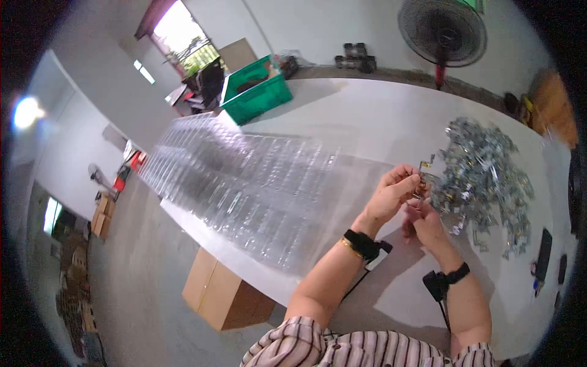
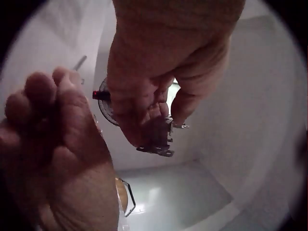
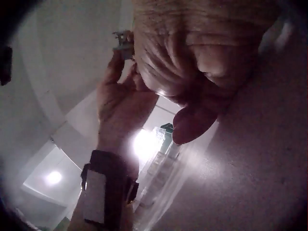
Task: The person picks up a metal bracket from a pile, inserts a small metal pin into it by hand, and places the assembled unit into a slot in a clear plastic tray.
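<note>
Small metal brackets (image 1: 427, 163) stick up from my left hand (image 1: 394, 194), which pinches them between thumb and fingers above the table. The left wrist view shows grey metal pieces (image 2: 156, 150) with holed tabs under its fingertips. Just below it is my right hand (image 1: 427, 225), fingers loosely bent and nothing visible in them; in the left wrist view that right hand (image 2: 62, 149) stands apart from the metal. In the right wrist view, the left hand (image 3: 125, 103) raises a bracket (image 3: 124, 45) while the right hand's fingers are partly hidden. A heap of similar brackets (image 1: 480, 168) lies right beside both hands.
Clear plastic trays (image 1: 257, 189) with rows of pockets cover the table's left side. Behind them stands a green crate (image 1: 257, 92). A black object (image 1: 542, 254) lies at the right edge. Beyond the table are a fan (image 1: 443, 33) and a cardboard box (image 1: 223, 290) on the floor.
</note>
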A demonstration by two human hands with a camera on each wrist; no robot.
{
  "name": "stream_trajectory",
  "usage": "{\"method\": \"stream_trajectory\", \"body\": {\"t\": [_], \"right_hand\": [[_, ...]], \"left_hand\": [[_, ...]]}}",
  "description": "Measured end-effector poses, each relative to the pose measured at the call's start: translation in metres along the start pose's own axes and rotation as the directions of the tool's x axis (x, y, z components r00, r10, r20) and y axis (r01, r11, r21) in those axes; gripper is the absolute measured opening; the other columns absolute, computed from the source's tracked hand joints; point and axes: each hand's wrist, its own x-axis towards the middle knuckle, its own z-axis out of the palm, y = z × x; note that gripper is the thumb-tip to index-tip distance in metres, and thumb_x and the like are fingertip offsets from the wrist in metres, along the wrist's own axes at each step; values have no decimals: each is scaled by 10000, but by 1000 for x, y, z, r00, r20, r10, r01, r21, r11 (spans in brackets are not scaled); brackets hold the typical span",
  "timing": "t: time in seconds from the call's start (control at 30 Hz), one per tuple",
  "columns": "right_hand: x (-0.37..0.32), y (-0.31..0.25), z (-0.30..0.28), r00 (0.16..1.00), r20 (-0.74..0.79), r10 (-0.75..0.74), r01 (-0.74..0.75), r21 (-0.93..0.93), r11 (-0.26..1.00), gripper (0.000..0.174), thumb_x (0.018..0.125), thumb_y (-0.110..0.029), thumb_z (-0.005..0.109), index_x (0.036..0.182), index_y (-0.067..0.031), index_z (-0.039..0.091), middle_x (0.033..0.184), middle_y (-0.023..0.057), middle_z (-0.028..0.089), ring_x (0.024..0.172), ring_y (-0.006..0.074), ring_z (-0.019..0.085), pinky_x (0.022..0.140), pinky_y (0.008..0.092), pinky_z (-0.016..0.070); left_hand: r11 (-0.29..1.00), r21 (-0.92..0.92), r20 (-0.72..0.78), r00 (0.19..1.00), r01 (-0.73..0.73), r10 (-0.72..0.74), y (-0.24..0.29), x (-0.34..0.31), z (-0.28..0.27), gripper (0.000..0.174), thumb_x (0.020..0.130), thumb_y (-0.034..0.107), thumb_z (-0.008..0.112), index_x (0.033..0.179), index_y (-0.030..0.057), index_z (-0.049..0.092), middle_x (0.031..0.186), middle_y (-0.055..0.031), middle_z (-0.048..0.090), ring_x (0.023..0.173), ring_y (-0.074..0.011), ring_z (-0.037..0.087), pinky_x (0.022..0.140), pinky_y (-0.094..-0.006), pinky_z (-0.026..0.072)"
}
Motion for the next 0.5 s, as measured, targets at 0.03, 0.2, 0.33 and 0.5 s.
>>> {"method": "stream_trajectory", "body": {"t": [0.03,0.2,0.33,0.5], "right_hand": [[2,3,-3,1000,-13,-13,13,-17,1000,180,1017,-206,527,1019,-26,526,709,75,614,534,161,607,462,302,522],[-1,-1,1,999,-48,6,-8,-33,999,153,1014,-160,475,1082,-25,503,712,83,594,525,155,582,448,296,504],[-4,-9,3,997,-58,55,-59,-65,996,134,1011,-153,468,1039,-26,500,702,73,582,537,147,579,457,294,504],[-3,-4,0,1000,0,2,-2,-42,999,150,1019,-185,481,987,-39,494,691,63,584,514,142,574,444,280,491]], "left_hand": [[998,-61,-40,999,-15,12,-1,2,-7,115,994,138,561,1047,36,560,930,-108,652,838,-208,665,753,-333,546],[995,-87,-161,987,-41,27,-11,7,-29,116,1000,154,536,1028,42,549,817,-93,624,713,-198,635,651,-322,516],[994,-97,-205,978,-54,33,-15,11,-38,127,978,165,560,1002,42,548,778,-78,605,620,-196,608,573,-337,508],[992,32,-261,957,-122,126,-13,8,-41,154,962,204,582,963,52,562,729,-51,568,567,-150,531,498,-289,442]]}}
